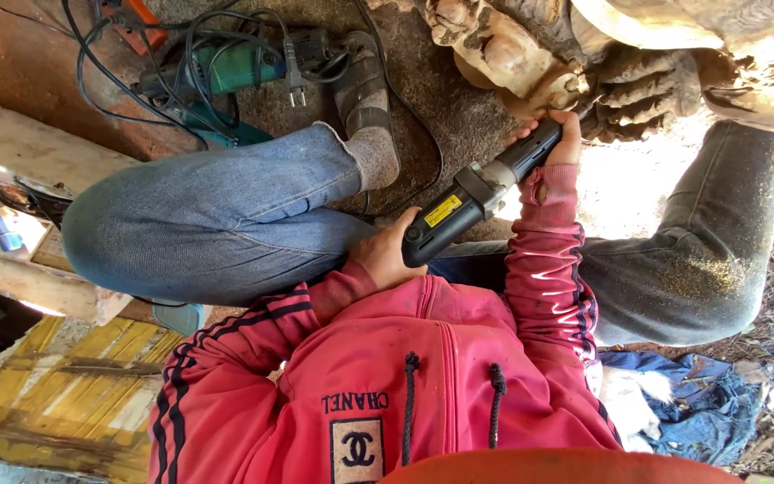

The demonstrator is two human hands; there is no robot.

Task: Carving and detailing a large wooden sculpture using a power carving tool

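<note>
carved wood piece (530,54) at the top edge of the ground, pale and knobbly | black power tool (477,193) slants up to it, tip against the wood | left hand (385,255) wrapped around the tool's rear | right hand (559,134) clenched near its front

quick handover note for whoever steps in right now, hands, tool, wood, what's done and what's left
Left hand: wrapped around the rear of the black power tool, steadying it above the lap.
Right hand: gripping the tool's front end, pressed up to the carved wood.
Wood: pale carving at top of view, between the knees; the tool's tip meets it but is hidden by the hand.
Spare green power tool lies on the ground among tangled black cords.
Done: sawdust on the right trouser leg suggests cutting has been going on.
Left: cannot tell how much of the carving remains.
</note>
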